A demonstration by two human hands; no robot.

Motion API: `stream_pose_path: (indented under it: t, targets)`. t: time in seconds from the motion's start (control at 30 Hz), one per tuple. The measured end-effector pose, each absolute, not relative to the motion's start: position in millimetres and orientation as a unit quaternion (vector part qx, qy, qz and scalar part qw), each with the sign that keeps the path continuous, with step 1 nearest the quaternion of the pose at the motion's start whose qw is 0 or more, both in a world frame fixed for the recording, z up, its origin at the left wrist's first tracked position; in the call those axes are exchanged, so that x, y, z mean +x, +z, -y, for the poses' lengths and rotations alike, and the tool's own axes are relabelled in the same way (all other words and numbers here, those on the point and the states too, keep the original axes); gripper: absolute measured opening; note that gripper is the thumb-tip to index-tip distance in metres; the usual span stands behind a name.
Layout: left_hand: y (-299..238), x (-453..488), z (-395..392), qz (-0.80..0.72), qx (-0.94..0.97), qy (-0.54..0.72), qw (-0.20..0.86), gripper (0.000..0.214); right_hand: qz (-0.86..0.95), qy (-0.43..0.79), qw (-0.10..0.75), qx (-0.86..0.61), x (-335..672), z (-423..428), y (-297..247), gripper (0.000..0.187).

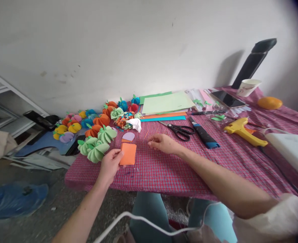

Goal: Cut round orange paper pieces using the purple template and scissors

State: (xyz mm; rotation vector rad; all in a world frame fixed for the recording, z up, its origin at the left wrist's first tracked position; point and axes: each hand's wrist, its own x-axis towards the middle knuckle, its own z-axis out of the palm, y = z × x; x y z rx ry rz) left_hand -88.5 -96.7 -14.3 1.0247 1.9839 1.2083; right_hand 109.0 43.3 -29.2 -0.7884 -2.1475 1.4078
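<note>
My left hand (110,165) grips a small orange piece of paper (128,154) by its left edge, thumb on top, a little above the checked tablecloth. Just behind it lies a lilac paper piece with a rounded top (128,136), over another orange piece. My right hand (162,143) hovers at or just over the cloth, fingers loosely bent and nothing visible in them. Thin orange paper strips (146,134) lie close to its fingertips. Black-handled scissors (180,129) rest behind and to the right of that hand, beside a dark utility knife (203,133).
Paper pumpkins (98,150) in several colours crowd the left side, near a heap of paper scraps (125,120). Stacked coloured sheets (166,103) lie by the wall. Rightward are a yellow glue gun (246,131), a phone (228,99), a paper cup (248,87) and a white box (290,152).
</note>
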Motion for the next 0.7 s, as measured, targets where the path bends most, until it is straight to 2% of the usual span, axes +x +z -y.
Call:
stream_pose_path:
  t: [0.07,0.2,0.27,0.33,0.5,0.7]
  targets:
    - [-15,-97,101,-0.781,0.43,0.385,0.237,0.028,0.819,0.443,0.218,-0.292,110,-43,-31,0.014]
    - [-2,-107,103,-0.825,0.55,0.132,0.004,0.026,0.852,0.388,0.207,-0.286,111,-42,-31,0.016]
    - [10,-110,96,-0.804,0.585,0.073,-0.073,0.03,0.853,0.386,0.202,-0.288,110,-42,-32,0.017]
    - [20,-114,81,-0.741,0.656,0.066,-0.126,0.026,0.854,0.384,0.198,-0.29,110,-43,-32,0.018]
    - [20,-125,31,-0.64,0.761,0.007,-0.108,0.029,0.868,0.359,0.199,-0.279,111,-43,-31,0.017]
    - [9,-133,3,-0.616,0.777,-0.076,-0.099,0.032,0.875,0.355,0.187,-0.271,112,-43,-30,0.017]
